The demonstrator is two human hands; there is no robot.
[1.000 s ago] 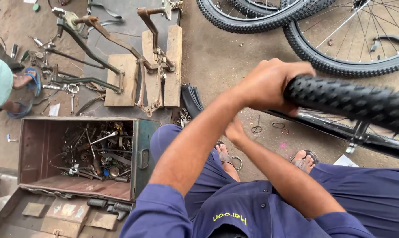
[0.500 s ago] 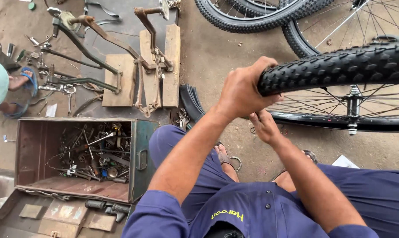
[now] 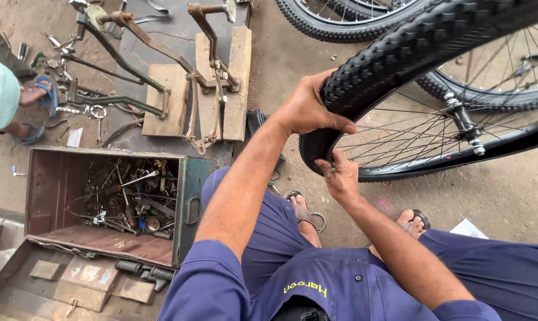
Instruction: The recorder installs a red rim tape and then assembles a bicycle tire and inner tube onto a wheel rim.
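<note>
The bicycle wheel (image 3: 435, 119) fills the right half of the view and stands tilted in front of you, above the dirt ground. Its knobby black tire (image 3: 400, 53) sits over the upper part of the rim (image 3: 507, 145), but at the lower left end it bulges away from the rim, so I judge that this part is not yet seated. The far end of the wheel is out of the picture, so how much is done there I cannot tell.

Your left hand (image 3: 307, 110) is closed around the tire from above, fingers curled over the tread. Your right hand (image 3: 340, 178) is just under it, and pinches the loose edge of the tire near the spokes.

At your left an open metal toolbox (image 3: 189, 202) full of tools stands on the ground. Beyond it lies a wooden stand with rusty levers (image 3: 212, 83).
</note>
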